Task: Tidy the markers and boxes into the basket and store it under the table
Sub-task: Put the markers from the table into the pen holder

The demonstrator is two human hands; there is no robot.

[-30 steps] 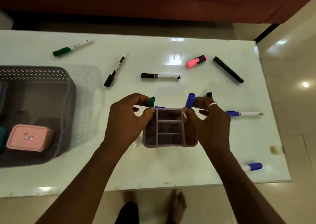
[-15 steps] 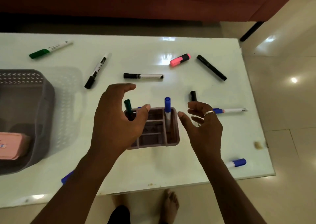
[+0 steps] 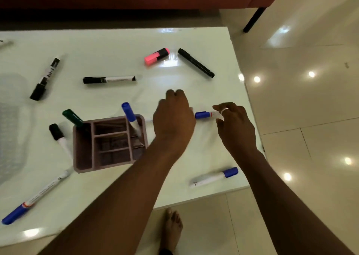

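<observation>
A mauve divided organiser box (image 3: pixel 101 168) stands on the white table (image 3: pixel 116 46) with a green marker (image 3: pixel 72 117) and a blue marker (image 3: pixel 128 112) upright in it. My left hand (image 3: pixel 172 116) reaches past the box's right side, fingers curled down and hidden. To its right my right hand (image 3: pixel 234 124) pinches the white barrel of a blue-capped marker (image 3: pixel 202 115) lying on the table. Other loose markers: black-capped (image 3: pixel 57 134), blue (image 3: pixel 27 205), blue-capped (image 3: pixel 213 177), black (image 3: pixel 45 79), black-and-white (image 3: pixel 108 79), all-black (image 3: pixel 195 62), and a pink highlighter (image 3: pixel 156 56).
The grey perforated basket (image 3: pixel 8 130) is only partly visible, blurred, at the left edge. The table's right edge runs close to my right hand, above shiny floor tiles (image 3: pixel 310 108). A bare foot (image 3: pixel 172 227) shows below the front edge. A dark sofa leg (image 3: pixel 252 20) stands beyond.
Both hands let go of the green and blue markers in the box and moved right. The left hand now covers where a black marker lay; the right hand reached the blue-capped marker.
</observation>
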